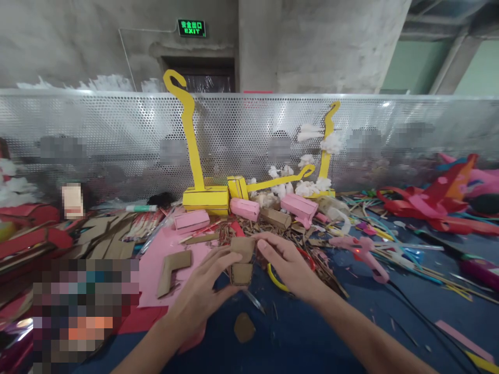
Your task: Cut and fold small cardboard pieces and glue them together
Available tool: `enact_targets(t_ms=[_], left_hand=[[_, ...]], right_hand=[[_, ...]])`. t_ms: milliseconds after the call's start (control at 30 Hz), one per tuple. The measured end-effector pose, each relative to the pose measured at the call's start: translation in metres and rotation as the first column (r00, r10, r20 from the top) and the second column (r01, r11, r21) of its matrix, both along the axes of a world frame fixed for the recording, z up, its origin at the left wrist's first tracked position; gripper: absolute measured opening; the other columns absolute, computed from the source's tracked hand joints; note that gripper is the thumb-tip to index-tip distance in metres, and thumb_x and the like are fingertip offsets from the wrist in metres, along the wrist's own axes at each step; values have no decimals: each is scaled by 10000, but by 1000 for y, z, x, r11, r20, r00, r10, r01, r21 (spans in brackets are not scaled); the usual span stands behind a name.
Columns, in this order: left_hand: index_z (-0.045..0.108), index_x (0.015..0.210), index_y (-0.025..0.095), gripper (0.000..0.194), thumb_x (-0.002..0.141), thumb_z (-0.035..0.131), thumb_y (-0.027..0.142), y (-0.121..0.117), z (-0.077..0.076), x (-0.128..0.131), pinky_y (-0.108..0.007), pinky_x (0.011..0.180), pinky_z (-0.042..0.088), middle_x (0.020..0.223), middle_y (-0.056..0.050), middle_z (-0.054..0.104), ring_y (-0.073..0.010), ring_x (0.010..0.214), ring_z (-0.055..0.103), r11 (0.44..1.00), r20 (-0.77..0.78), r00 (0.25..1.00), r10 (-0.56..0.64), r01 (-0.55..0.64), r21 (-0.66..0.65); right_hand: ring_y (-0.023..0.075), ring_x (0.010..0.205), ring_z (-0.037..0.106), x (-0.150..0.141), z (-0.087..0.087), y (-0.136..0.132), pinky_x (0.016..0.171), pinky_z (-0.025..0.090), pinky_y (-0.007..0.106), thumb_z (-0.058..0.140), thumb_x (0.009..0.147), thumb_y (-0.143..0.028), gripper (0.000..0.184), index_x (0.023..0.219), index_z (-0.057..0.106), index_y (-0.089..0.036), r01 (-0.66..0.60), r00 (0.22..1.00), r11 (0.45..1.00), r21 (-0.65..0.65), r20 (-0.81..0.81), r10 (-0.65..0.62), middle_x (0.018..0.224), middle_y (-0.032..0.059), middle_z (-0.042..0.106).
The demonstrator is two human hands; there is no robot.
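Two forearms (362,322) are presented. Between left hand (205,280) and right hand (290,265), one cardboard piece (242,273) is held, pinched by the left; the right is loosely curled beside it, its grip unconfirmed. Beyond, three pink blocks (192,221), then three yellow hooks (192,143), are counted.

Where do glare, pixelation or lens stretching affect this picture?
In the head view, a pale glare spot marks the perforated panel, right of centre; blocky pixelation hides a patch at lower left; the forearms look stretched toward the bottom edge, perhaps by a wide lens; the cardboard piece in the left hand shows readable edges.
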State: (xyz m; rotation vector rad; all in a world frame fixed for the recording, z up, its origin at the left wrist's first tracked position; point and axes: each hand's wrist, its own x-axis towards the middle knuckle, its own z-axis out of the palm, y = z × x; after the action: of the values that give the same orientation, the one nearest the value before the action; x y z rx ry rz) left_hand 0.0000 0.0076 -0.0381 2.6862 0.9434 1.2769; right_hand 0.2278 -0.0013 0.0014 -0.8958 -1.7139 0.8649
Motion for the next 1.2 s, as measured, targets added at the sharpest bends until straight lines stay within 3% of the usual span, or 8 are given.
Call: enact_targets(t_ms=[100, 200, 367, 567, 833, 1033, 1200], left_hand=[[500, 1302, 305, 476, 877, 715, 293, -1, 2, 1, -436, 1045, 519, 1335, -95, 628, -251, 1290, 574, 1000, -2, 1000, -16, 16, 2], [464, 1332, 312, 541, 864, 733, 280, -2, 1, 2, -431, 1036, 527, 1342, -86, 627, -250, 1271, 591, 1000, 21, 1000, -1, 1, -26], [411, 1370, 318, 642, 833, 760, 266, -3, -5, 2, -438, 1046, 523, 1359, -71, 634, -263, 1250, 616, 992, 48, 995, 82, -77, -104], [377, 1409, 317, 713, 819, 773, 263, -1, -5, 0, -424, 1025, 538, 1369, -70, 630, -263, 1233, 626, 989, 54, 996, 74, -67, -129], [517, 1308, 309, 474, 879, 711, 250, 3, -3, -1, -430, 1083, 477, 1372, -78, 610, -248, 1310, 549, 998, 19, 998, -66, 66, -23], [516, 1306, 307, 477, 874, 719, 287, 3, -3, -3, -420, 1065, 486, 1357, -91, 611, -245, 1283, 568, 998, 24, 999, -47, 48, -30], [520, 1295, 301, 466, 874, 719, 283, 2, 0, -1, -409, 1056, 492, 1337, -93, 624, -243, 1277, 573, 998, 25, 998, -61, 61, -13]], right_hand=[[167, 831, 558, -3, -1, 0, 733, 449, 246, 542, 985, -435, 255, 970, 652, -205, -53, 998, 998, -17, -35, 53, 896, 7, 613], [143, 743, 491, -4, -2, 1, 655, 411, 226, 567, 968, -412, 265, 828, 607, -190, 12, 1000, 1000, 27, -3, -12, 786, -14, 529], [129, 695, 442, -3, -1, 1, 595, 364, 222, 563, 964, -406, 278, 805, 587, -179, 73, 996, 997, 40, 39, -75, 763, -19, 489], [132, 705, 436, 1, 5, -2, 612, 355, 226, 555, 965, -359, 243, 793, 559, -187, 84, 990, 993, 81, 110, -93, 755, -22, 479], [142, 726, 461, 3, 8, -3, 613, 359, 229, 558, 968, -377, 253, 809, 591, -184, 85, 978, 990, 114, 179, -104, 775, -11, 522], [137, 678, 488, 3, 3, 1, 619, 392, 241, 444, 1024, -481, 382, 800, 561, -195, 30, 1000, 1000, -7, 6, -30, 721, -22, 511], [141, 696, 528, 1, -5, 4, 640, 430, 245, 505, 999, -502, 340, 928, 631, -195, -32, 998, 998, -60, -62, 28, 778, -12, 572]])
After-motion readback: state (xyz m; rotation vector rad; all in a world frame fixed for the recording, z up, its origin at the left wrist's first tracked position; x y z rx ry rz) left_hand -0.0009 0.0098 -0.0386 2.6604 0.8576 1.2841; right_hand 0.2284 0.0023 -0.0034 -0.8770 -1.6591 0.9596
